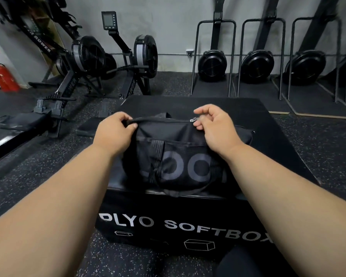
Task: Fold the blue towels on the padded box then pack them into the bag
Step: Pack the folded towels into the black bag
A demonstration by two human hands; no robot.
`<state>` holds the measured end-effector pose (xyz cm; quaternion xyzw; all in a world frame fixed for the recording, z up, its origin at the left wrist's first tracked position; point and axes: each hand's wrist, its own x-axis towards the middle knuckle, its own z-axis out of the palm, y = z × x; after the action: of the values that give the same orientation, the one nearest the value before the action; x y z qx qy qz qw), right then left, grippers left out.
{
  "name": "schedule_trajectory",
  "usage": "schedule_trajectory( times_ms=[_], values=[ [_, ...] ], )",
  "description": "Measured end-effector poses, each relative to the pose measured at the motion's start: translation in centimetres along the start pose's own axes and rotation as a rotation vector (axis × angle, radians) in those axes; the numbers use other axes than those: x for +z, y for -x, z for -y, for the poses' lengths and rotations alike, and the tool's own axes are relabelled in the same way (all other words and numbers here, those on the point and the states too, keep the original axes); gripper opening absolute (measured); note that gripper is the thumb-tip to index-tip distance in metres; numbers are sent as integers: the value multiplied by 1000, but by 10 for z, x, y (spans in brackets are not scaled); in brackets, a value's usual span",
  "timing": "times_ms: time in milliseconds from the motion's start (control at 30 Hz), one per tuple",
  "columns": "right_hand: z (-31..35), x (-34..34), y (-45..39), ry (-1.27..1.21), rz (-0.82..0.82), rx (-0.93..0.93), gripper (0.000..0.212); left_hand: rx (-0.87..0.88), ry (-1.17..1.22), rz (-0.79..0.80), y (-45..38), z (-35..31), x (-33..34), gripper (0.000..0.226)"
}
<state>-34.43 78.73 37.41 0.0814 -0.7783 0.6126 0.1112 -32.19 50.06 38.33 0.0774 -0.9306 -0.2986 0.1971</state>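
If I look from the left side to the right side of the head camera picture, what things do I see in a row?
Red fire extinguishers → rowing machines → left hand → zipper pull → right hand → fan bikes in stands.

gym | rowing machines (84,56) | plyo box (188,226) | rubber floor (48,166)

Dim, even light; warped, blurred edges

I read "PLYO SOFTBOX" in pale capitals on the near side of the box (188,226). On the bag (180,156) I make out large grey letters, "OO". One rower (42,45) reads "ROWER".
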Motion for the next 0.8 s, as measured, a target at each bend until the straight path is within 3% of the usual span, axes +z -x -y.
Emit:
schedule_trajectory(
  times_ms=[133,233,300,400,600,800],
  values=[
    [-5,3,0,37,58,39,27,-45,-67,4,5,12,1,25],
    [-7,3,0,46,75,56,26,46,-148,-56,13,-3,5,39],
    [-7,1,-1,65,65,49,30,129,-268,-14,16,-17,12,43],
    [-7,-6,-2,90,15,86,34,161,-476,-6,15,-22,19,32],
    [-15,-42,1,122,-163,159,37,70,-620,-39,17,-5,16,23],
    [-19,-67,6,141,-259,134,38,174,-527,-69,20,-22,29,25]
  ],
)
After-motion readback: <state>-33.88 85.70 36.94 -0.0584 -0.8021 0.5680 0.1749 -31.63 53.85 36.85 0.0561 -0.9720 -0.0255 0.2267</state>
